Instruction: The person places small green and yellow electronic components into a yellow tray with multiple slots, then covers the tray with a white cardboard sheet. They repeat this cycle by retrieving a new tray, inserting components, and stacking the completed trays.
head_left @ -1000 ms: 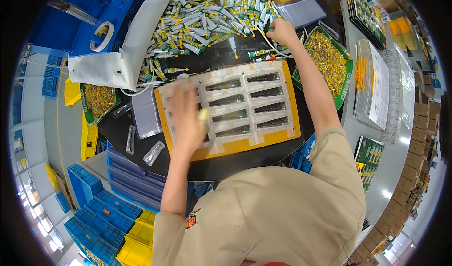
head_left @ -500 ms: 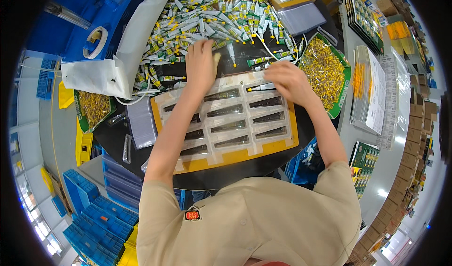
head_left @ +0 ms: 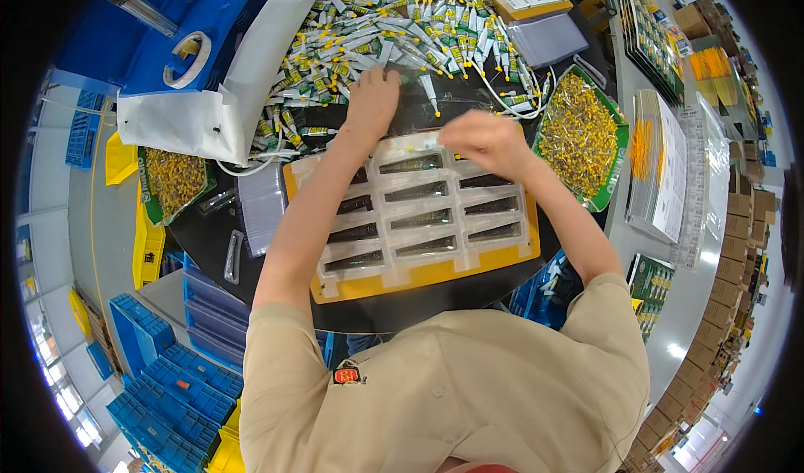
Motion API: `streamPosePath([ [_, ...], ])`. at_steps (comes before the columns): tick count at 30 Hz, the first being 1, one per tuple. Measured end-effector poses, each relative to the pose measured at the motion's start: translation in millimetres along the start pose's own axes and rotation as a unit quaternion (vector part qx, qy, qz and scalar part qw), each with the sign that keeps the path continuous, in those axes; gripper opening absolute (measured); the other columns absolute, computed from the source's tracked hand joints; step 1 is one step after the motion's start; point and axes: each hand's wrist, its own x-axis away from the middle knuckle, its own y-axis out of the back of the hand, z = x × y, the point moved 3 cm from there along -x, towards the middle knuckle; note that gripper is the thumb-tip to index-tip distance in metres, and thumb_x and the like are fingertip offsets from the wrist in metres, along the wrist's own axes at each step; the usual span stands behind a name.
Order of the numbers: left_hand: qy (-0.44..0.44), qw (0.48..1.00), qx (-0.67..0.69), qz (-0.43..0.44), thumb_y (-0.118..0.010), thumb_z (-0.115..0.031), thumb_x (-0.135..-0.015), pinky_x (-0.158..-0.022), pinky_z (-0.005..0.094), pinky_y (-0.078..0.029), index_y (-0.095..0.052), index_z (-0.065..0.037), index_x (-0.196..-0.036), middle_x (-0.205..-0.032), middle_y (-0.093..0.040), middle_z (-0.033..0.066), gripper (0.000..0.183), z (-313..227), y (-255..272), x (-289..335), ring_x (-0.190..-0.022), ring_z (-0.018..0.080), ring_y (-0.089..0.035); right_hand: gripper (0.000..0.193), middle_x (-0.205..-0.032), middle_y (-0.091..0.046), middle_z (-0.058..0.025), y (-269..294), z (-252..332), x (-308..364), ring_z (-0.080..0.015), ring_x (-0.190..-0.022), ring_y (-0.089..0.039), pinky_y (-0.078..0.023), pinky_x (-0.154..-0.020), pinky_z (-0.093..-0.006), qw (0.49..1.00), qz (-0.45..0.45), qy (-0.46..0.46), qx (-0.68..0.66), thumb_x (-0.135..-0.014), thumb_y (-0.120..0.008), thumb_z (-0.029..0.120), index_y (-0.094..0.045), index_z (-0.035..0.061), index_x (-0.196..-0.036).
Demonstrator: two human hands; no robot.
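Observation:
My left hand (head_left: 373,103) is at the near edge of a heap of small white-and-green tubes with yellow tips (head_left: 360,33). Its fingers are bent and close together, and whatever they hold is hidden. Over the far edge of a translucent plastic tray (head_left: 381,209), my right hand (head_left: 486,144) has its fingers curled together. Anything in its grasp is too small or blurred to make out. The tray has rows of wedge-shaped pockets, dark inside, and lies on a yellow board (head_left: 419,279). A single tube (head_left: 430,94) lies apart between the hands and the heap.
Green-edged boxes of small yellow-and-white pieces stand right (head_left: 578,134) and left (head_left: 174,181). A stack of clear plastic sheets (head_left: 261,205) is beside the tray, near a white roll of tape (head_left: 188,60). Blue crates (head_left: 172,406) stand at lower left. A white cable (head_left: 502,96) loops behind.
My right hand has moved left, from the far right pocket to the tray's far edge. My left hand stays by the heap. The whole scene has shifted slightly in view.

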Motion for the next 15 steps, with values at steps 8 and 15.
streamPosePath([
  [8,0.183,0.861,0.474,-0.015,-0.053,-0.012,-0.096,-0.074,0.0315,-0.050,-0.050,0.001,-0.121,-0.093,-0.065,0.0125,0.029,32.1,55.2,56.3,-0.081,0.0199,-0.067,0.013,-0.088,-0.067,-0.0124,-34.8,-29.2,-22.5,-0.0319,-0.082,-0.063,-0.051,-0.073,-0.0395,0.982,-0.064,-0.128,0.121,-0.080,-0.066,0.012,-0.067,0.0057,-0.092],
  [15,0.122,0.908,0.399,0.023,-0.059,-0.005,-0.092,-0.068,0.0316,-0.048,-0.055,-0.002,-0.120,-0.092,-0.061,0.0144,0.028,12.6,106.7,148.7,-0.074,0.0216,-0.058,0.034,-0.083,-0.067,-0.0120,-65.9,-53.9,-82.1,-0.0257,-0.074,-0.067,-0.053,-0.068,-0.0372,0.954,-0.068,-0.290,-0.028,-0.074,-0.072,0.015,-0.062,0.0030,-0.104],
])
